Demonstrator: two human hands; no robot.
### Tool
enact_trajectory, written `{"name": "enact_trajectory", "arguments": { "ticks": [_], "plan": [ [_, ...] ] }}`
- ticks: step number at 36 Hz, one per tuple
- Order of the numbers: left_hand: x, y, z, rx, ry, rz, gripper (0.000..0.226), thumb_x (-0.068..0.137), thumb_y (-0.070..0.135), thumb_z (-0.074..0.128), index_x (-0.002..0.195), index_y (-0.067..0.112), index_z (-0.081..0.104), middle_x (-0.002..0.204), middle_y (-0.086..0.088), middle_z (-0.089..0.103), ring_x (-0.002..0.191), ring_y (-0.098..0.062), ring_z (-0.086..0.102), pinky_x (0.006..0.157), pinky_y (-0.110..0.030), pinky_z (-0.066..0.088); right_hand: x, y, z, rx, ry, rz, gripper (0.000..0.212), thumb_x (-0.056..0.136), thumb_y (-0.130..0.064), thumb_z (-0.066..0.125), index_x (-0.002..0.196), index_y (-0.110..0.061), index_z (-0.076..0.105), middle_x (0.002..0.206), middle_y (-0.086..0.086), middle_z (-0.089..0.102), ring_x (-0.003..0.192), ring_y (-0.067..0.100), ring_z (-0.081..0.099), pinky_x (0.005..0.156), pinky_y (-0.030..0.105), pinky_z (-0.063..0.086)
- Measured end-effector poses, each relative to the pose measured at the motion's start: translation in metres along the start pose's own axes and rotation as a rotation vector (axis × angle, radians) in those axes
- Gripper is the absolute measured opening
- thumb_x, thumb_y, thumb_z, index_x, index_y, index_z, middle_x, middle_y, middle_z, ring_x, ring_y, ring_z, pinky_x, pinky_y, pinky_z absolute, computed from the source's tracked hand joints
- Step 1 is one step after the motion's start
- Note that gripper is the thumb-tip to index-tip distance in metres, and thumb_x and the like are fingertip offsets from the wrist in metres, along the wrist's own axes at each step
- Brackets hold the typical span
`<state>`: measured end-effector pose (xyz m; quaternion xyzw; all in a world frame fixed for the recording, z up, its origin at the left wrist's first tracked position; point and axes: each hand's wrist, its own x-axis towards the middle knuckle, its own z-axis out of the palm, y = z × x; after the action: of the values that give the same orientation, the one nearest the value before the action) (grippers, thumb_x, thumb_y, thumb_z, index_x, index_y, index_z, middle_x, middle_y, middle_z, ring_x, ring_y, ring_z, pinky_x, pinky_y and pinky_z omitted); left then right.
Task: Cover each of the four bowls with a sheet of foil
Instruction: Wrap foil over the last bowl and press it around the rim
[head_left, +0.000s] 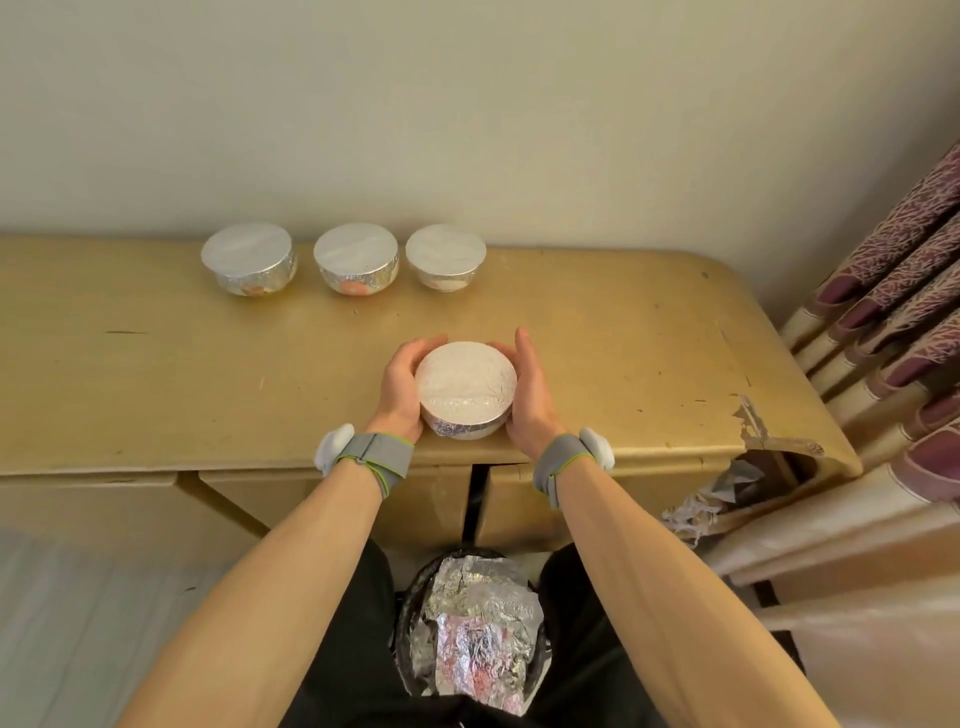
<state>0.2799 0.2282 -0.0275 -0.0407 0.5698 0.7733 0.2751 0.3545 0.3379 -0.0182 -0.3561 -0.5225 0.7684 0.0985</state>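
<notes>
A foil-covered bowl (466, 388) stands near the front edge of the yellow table (208, 364). My left hand (400, 387) cups its left side and my right hand (527, 392) cups its right side, palms against the foil folded down over the rim. Three more foil-covered bowls stand in a row at the back by the wall: a left bowl (248, 260), a middle bowl (356, 260) and a right bowl (445, 256).
A dark bin (470, 623) holding crumpled foil sits on the floor between my legs. The table's front right corner (769, 441) is broken and chipped. Patterned curtains (893, 312) hang at the right. A wall rises behind the table.
</notes>
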Motion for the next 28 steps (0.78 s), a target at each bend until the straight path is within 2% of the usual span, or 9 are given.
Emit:
{"name": "enact_trajectory", "arguments": {
  "ticks": [3,6,9,14,17,19,21,25,28],
  "plan": [
    [-0.005,0.001,-0.008,0.010,0.063,0.029,0.043,0.100,0.029,0.044,0.126,0.002,0.064,0.121,-0.010,0.066,0.113,-0.023,0.060,0.101,-0.036,0.045,0.001,-0.005,-0.007,0.141,0.058,0.029,0.059,0.099,-0.060,0.042,0.122,-0.010,0.061,0.126,0.011,0.067,0.117,0.027,0.063,0.106,0.043,0.047],
    [-0.012,0.003,-0.020,0.097,0.075,0.001,0.039,0.101,0.031,0.042,0.127,0.012,0.064,0.121,-0.002,0.066,0.109,-0.016,0.059,0.084,-0.023,0.046,-0.002,-0.009,-0.020,0.204,0.096,0.026,0.061,0.102,-0.054,0.041,0.133,-0.003,0.052,0.130,0.015,0.063,0.120,0.027,0.061,0.111,0.040,0.044],
    [-0.014,0.007,-0.024,0.154,0.070,-0.028,0.041,0.103,0.031,0.040,0.132,0.009,0.059,0.122,-0.005,0.063,0.100,-0.013,0.060,0.074,-0.021,0.045,-0.003,-0.012,-0.030,0.124,0.131,0.028,0.057,0.107,-0.046,0.033,0.136,0.001,0.048,0.132,0.020,0.061,0.111,0.028,0.062,0.107,0.039,0.047],
    [-0.018,0.016,-0.019,0.289,0.087,-0.063,0.041,0.104,0.034,0.038,0.128,0.006,0.057,0.113,-0.009,0.063,0.083,-0.015,0.059,0.070,-0.028,0.048,-0.016,-0.013,-0.036,-0.177,0.119,0.133,0.049,0.106,-0.043,0.029,0.121,-0.002,0.052,0.109,0.017,0.067,0.083,0.028,0.067,0.079,0.040,0.056],
    [-0.023,0.018,-0.013,0.343,0.080,-0.084,0.033,0.104,0.035,0.038,0.101,0.013,0.061,0.099,-0.008,0.064,0.080,-0.019,0.059,0.067,-0.029,0.049,-0.028,-0.016,-0.032,-0.185,0.077,0.203,0.048,0.106,-0.044,0.029,0.122,-0.004,0.049,0.093,0.013,0.065,0.074,0.026,0.064,0.074,0.038,0.057],
    [-0.024,0.019,-0.010,0.365,0.097,-0.089,0.033,0.104,0.037,0.038,0.086,0.017,0.057,0.097,-0.010,0.062,0.081,-0.021,0.059,0.073,-0.032,0.052,-0.030,-0.016,-0.029,-0.059,0.065,0.236,0.047,0.107,-0.043,0.032,0.127,-0.003,0.046,0.092,0.014,0.062,0.080,0.026,0.062,0.082,0.039,0.056],
    [-0.024,0.018,-0.010,0.391,0.124,-0.084,0.034,0.104,0.038,0.037,0.086,0.016,0.057,0.104,-0.012,0.061,0.091,-0.026,0.059,0.085,-0.038,0.053,-0.028,-0.015,-0.029,0.090,0.063,0.249,0.049,0.106,-0.040,0.036,0.136,-0.002,0.043,0.099,0.015,0.062,0.091,0.027,0.062,0.094,0.039,0.053],
    [-0.023,0.016,-0.015,0.401,0.147,-0.103,0.039,0.105,0.039,0.035,0.108,0.005,0.055,0.115,-0.017,0.061,0.097,-0.031,0.060,0.085,-0.039,0.052,-0.023,-0.017,-0.025,0.212,0.051,0.210,0.056,0.106,-0.037,0.039,0.147,0.001,0.037,0.136,0.021,0.056,0.121,0.029,0.054,0.109,0.038,0.043],
    [-0.027,0.014,-0.017,0.394,0.135,-0.141,0.048,0.105,0.040,0.034,0.122,0.000,0.054,0.116,-0.022,0.063,0.096,-0.034,0.063,0.082,-0.039,0.052,-0.018,-0.018,-0.019,0.278,0.064,0.164,0.054,0.106,-0.033,0.039,0.149,0.000,0.037,0.143,0.019,0.053,0.127,0.027,0.052,0.103,0.033,0.043]
  ]
}}
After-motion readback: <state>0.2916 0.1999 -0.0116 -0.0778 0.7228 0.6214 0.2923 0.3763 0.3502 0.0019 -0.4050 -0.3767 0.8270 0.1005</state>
